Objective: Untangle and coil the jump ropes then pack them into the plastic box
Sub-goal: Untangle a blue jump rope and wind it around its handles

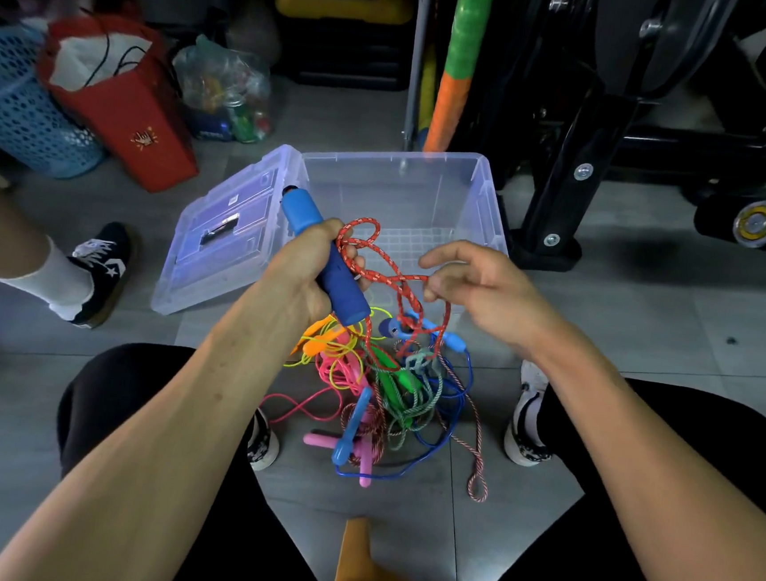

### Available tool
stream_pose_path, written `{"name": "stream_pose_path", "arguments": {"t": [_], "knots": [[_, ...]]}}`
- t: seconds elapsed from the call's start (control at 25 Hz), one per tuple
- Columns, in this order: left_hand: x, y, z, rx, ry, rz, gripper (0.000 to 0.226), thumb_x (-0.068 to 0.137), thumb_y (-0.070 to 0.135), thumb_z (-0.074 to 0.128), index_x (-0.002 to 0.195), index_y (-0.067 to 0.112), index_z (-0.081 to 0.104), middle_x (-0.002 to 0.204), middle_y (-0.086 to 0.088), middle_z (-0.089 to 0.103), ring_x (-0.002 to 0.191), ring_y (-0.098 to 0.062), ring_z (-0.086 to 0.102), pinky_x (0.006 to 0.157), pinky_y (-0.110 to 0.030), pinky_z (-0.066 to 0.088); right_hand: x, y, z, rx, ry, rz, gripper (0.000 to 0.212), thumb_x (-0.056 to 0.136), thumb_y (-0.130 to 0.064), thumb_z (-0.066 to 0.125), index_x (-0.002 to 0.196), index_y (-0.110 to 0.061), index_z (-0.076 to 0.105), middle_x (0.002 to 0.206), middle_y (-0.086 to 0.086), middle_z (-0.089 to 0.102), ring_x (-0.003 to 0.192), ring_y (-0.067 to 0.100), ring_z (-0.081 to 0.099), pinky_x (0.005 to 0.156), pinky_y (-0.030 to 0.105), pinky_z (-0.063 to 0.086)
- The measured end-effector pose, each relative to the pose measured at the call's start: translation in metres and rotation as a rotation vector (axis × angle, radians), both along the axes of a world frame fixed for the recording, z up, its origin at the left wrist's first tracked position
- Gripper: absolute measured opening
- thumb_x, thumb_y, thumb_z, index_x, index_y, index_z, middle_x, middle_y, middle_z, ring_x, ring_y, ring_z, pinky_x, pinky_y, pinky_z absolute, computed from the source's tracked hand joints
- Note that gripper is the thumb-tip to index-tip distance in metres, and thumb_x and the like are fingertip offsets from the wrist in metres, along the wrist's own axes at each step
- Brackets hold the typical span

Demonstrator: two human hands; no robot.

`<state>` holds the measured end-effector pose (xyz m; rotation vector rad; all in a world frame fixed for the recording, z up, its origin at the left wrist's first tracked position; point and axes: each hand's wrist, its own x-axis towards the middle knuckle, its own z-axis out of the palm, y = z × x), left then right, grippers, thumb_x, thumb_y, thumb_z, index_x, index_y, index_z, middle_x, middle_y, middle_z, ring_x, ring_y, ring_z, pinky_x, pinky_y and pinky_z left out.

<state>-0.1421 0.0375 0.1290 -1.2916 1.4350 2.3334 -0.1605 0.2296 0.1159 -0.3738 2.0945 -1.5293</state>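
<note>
My left hand (311, 268) grips a thick blue jump-rope handle (302, 209) and holds several loops of red braided rope (389, 277) against it. My right hand (479, 285) is beside it, fingers curled, pinching a strand of the same red rope that runs down to the floor. Below my hands lies a tangled pile of jump ropes (387, 383): pink, green, blue, yellow, orange and red-white cords with small handles. Behind the pile stands the clear plastic box (487, 193), with its lid (219, 234) hanging open to the left.
Black exercise machine frame (581, 168) stands right of the box. A red paper bag (124, 101), a blue mesh basket (13, 105) and a plastic bag of items (227, 91) are at back left. Another person's leg and shoe (91, 274) are at left. My shoes flank the pile.
</note>
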Motion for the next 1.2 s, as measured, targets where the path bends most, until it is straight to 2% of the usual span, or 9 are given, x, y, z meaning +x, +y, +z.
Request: {"name": "stream_pose_path", "arguments": {"t": [0.12,0.32,0.48,0.64,0.72,0.84,1.0,1.08,1.2], "knots": [[0.0,0.001,-0.001,-0.004,0.001,0.003,0.025,0.095,0.02,0.052,0.07,0.015,0.048,0.047,0.002,0.049,0.038,-0.009,0.047,0.051,-0.023,0.049,0.002,0.001,0.007,-0.047,-0.129,0.039,0.022,0.097,0.0,0.048,0.099,-0.016,0.062,0.066,-0.003,0.064,0.071,0.014,0.064,0.081,0.034,0.048],[0.0,0.001,-0.004,0.017,-0.001,-0.02,0.023,0.094,0.02,0.053,0.072,0.015,0.049,0.048,0.001,0.05,0.038,-0.01,0.048,0.052,-0.024,0.05,0.002,-0.001,-0.003,0.216,0.109,0.029,0.017,0.09,-0.008,0.061,0.099,-0.023,0.061,0.081,-0.004,0.058,0.059,0.006,0.056,0.066,0.028,0.046],[0.002,-0.002,-0.003,0.053,0.015,-0.011,0.023,0.094,0.019,0.054,0.071,0.015,0.049,0.047,0.001,0.05,0.039,-0.01,0.047,0.056,-0.026,0.049,0.001,-0.004,-0.014,0.312,0.194,0.152,0.032,0.08,-0.019,0.077,0.109,-0.028,0.067,0.1,-0.009,0.058,0.065,-0.013,0.052,0.061,0.007,0.037],[0.004,-0.005,-0.002,0.098,0.034,-0.008,0.024,0.093,0.018,0.055,0.069,0.014,0.049,0.049,-0.001,0.049,0.042,-0.011,0.047,0.053,-0.025,0.051,0.003,-0.015,-0.022,0.237,0.139,0.141,0.011,0.081,-0.023,0.078,0.091,-0.018,0.075,0.085,-0.013,0.068,0.074,-0.006,0.059,0.076,0.019,0.043],[0.004,-0.007,-0.001,0.12,0.047,-0.001,0.024,0.092,0.016,0.054,0.069,0.013,0.049,0.052,-0.002,0.048,0.042,-0.012,0.047,0.051,-0.026,0.052,0.006,-0.019,-0.019,0.184,0.1,0.13,0.012,0.083,-0.026,0.076,0.09,-0.016,0.074,0.074,-0.016,0.07,0.07,-0.003,0.063,0.074,0.017,0.046],[0.005,-0.008,0.002,0.157,0.064,0.002,0.027,0.093,0.015,0.053,0.067,0.012,0.048,0.055,-0.004,0.045,0.042,-0.014,0.046,0.046,-0.026,0.051,0.006,-0.027,-0.018,0.127,0.061,0.1,0.016,0.08,-0.026,0.078,0.089,-0.013,0.076,0.085,0.001,0.075,0.078,0.01,0.068,0.08,0.027,0.051],[0.006,-0.01,0.003,0.16,0.074,-0.02,0.027,0.093,0.016,0.054,0.067,0.012,0.051,0.058,-0.005,0.046,0.046,-0.015,0.047,0.048,-0.028,0.053,0.007,-0.036,-0.025,0.137,0.016,0.101,0.011,0.081,-0.021,0.077,0.086,-0.01,0.077,0.084,0.015,0.072,0.071,0.007,0.06,0.072,0.027,0.048],[0.007,-0.011,0.002,0.165,0.072,-0.014,0.029,0.094,0.016,0.053,0.065,0.012,0.051,0.056,-0.004,0.046,0.045,-0.014,0.046,0.05,-0.027,0.054,0.009,-0.038,-0.026,0.093,0.003,0.088,0.004,0.081,-0.011,0.074,0.084,-0.009,0.076,0.082,0.013,0.073,0.071,0.007,0.062,0.071,0.027,0.05],[0.006,-0.018,-0.002,0.142,0.058,0.059,0.033,0.095,0.017,0.051,0.062,0.013,0.047,0.047,-0.002,0.045,0.04,-0.013,0.044,0.05,-0.023,0.048,0.007,-0.037,-0.024,-0.019,-0.01,-0.04,0.017,0.082,0.003,0.063,0.076,-0.012,0.068,0.065,0.0,0.062,0.057,0.002,0.054,0.061,0.018,0.043]]}}
